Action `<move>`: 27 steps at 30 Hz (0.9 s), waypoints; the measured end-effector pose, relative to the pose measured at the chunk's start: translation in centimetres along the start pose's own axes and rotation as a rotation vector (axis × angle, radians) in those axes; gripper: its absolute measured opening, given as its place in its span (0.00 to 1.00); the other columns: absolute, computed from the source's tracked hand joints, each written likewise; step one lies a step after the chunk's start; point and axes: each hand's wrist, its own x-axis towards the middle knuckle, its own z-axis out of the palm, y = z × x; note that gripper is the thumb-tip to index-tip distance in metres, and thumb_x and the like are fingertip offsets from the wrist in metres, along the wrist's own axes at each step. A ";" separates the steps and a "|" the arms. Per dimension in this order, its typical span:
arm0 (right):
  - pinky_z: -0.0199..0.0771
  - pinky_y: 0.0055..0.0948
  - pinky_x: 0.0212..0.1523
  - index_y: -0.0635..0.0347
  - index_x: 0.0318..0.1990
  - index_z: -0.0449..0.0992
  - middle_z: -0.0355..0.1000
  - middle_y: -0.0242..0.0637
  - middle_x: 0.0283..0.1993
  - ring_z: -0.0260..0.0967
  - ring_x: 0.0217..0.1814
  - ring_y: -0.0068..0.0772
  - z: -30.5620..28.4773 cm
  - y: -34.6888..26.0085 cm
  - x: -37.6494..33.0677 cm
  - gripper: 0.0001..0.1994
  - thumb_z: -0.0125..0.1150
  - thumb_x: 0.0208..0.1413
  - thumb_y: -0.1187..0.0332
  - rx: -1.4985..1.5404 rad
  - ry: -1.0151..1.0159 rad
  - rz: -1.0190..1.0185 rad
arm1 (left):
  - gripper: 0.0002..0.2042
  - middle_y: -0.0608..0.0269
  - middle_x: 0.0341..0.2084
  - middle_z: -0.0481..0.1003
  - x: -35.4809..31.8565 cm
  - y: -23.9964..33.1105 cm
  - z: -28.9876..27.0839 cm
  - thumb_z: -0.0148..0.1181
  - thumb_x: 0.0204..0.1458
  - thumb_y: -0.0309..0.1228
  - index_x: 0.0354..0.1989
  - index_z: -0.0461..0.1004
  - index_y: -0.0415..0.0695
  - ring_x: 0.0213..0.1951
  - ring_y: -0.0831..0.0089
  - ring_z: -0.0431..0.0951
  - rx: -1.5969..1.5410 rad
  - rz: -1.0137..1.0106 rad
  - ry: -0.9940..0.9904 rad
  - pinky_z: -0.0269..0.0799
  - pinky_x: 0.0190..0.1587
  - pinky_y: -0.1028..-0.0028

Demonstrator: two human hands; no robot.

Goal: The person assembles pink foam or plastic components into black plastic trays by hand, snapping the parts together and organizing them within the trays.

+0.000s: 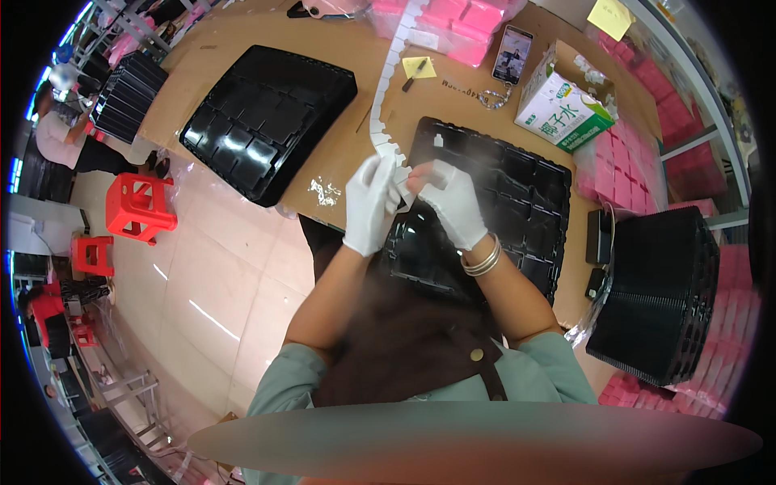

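Note:
A long white strip (377, 105) with a notched edge curves down from the far side of the table to my hands. My left hand (370, 208), in a white glove, is closed around its near end. My right hand (454, 204), also gloved but with bare fingertips, pinches the strip close beside the left. Both hands are above the near left part of a black moulded plastic tray (517, 190) with rows of compartments. One small white piece (438, 141) lies in the tray's far left corner. The strip's very end is partly hidden by my fingers.
Another black tray (267, 121) sits on the left of the brown table. Toward the back are a yellow note (418, 68), a phone (512, 55), an open carton (563, 105) and pink packs (461, 28). Stacked black trays (651, 295) stand right; red stools (139, 207) left.

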 end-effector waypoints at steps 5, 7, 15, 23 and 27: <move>0.68 0.23 0.37 0.63 0.30 0.77 0.71 0.31 0.33 0.69 0.34 0.24 -0.6 0.4 -1.2 0.04 0.64 0.45 0.78 -0.273 0.225 -0.282 | 0.11 0.68 0.29 0.74 2.2 0.2 0.8 0.55 0.60 0.33 0.47 0.72 0.40 0.27 0.84 0.75 -0.226 -0.138 -0.119 0.57 0.19 0.87; 0.68 0.25 0.39 0.62 0.28 0.76 0.69 0.34 0.35 0.69 0.37 0.32 -0.7 -1.1 -1.9 0.04 0.64 0.42 0.78 -0.221 0.274 -0.409 | 0.09 0.64 0.30 0.77 3.0 0.5 0.4 0.57 0.58 0.32 0.42 0.73 0.39 0.22 0.86 0.72 -0.242 -0.022 -0.029 0.55 0.17 0.89; 0.71 0.39 0.39 0.61 0.20 0.73 0.71 0.42 0.36 0.69 0.40 0.47 0.8 5.1 -5.7 0.06 0.65 0.34 0.77 -1.024 -0.351 -0.083 | 0.10 0.69 0.20 0.72 2.1 2.1 -1.4 0.61 0.55 0.36 0.31 0.75 0.41 0.17 0.89 0.64 -0.099 0.033 0.048 0.54 0.19 0.87; 0.70 0.27 0.42 0.63 0.42 0.71 0.70 0.36 0.40 0.70 0.42 0.26 -0.2 3.0 -4.5 0.19 0.71 0.43 0.70 -0.475 -0.212 0.174 | 0.09 0.67 0.26 0.76 0.6 0.9 -0.8 0.59 0.57 0.34 0.37 0.77 0.40 0.18 0.89 0.66 0.104 0.035 0.012 0.56 0.19 0.88; 0.68 0.18 0.37 0.64 0.43 0.73 0.72 0.30 0.39 0.66 0.36 0.15 -0.1 -0.2 -2.9 0.11 0.64 0.53 0.72 0.068 0.063 -0.069 | 0.10 0.68 0.24 0.77 -0.9 1.3 0.9 0.61 0.55 0.36 0.32 0.76 0.40 0.18 0.90 0.66 0.038 0.059 -0.024 0.57 0.19 0.87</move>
